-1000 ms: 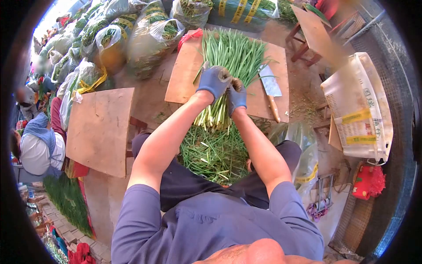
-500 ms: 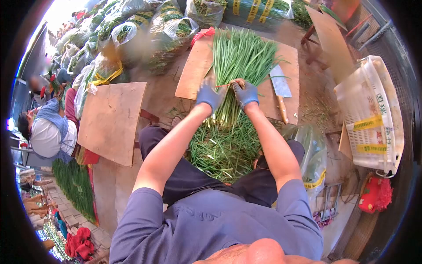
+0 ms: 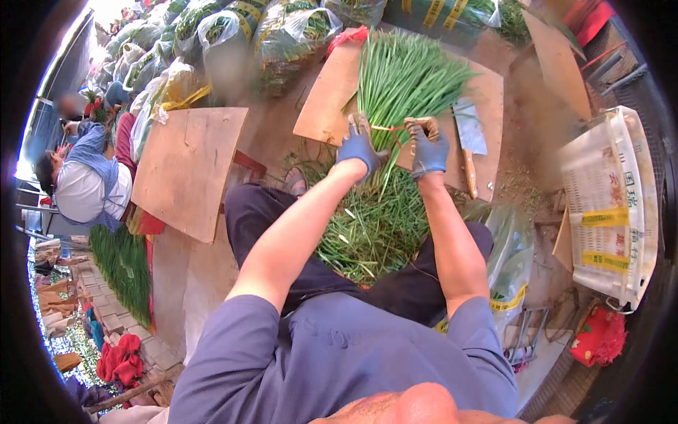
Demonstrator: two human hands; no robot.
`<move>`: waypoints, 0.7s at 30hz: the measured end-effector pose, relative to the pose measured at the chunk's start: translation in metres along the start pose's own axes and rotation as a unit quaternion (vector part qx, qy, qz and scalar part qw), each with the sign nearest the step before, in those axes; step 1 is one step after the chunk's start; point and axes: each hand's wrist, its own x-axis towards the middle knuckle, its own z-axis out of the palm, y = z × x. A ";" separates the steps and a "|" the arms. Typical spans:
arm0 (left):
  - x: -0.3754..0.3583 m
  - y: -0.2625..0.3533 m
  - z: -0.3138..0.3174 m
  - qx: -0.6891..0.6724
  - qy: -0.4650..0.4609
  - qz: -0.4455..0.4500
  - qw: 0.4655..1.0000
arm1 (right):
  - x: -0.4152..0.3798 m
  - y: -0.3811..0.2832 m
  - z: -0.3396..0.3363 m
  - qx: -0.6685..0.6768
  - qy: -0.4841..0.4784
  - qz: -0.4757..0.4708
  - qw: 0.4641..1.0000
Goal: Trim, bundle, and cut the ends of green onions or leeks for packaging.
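Note:
A bundle of long green stalks lies on the wooden board, its leafy ends pointing away from me. My left hand, in a blue-grey glove, wraps round the bundle's near part. A thin red tie crosses the stalks between my hands. My right hand, gloved too, is closed on the tie's right end, just right of the bundle. To the right of that hand lies a cleaver with a wooden handle.
Loose green trimmings are heaped between my legs. Another board stands at the left, beside a seated person. White plastic baskets are at the right. Bagged greens line the back.
My right hand has pulled away rightward from the stalks, and the red tie now shows stretched between my hands. My left hand has closed in on the bundle. The whole view has shifted.

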 end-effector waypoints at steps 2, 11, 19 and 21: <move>0.010 -0.007 0.004 -0.007 -0.020 0.007 1.000 | -0.012 -0.015 -0.003 0.005 0.026 0.033 0.999; 0.103 -0.090 -0.035 -0.305 -0.163 0.061 0.936 | 0.038 0.055 -0.096 0.163 0.212 0.172 0.948; 0.144 -0.001 -0.053 -0.262 -0.179 -0.110 0.942 | 0.053 0.045 -0.026 0.199 0.018 0.530 0.824; 0.157 0.001 -0.037 -0.182 -0.123 -0.010 0.976 | 0.057 -0.002 0.001 0.205 0.001 0.574 0.793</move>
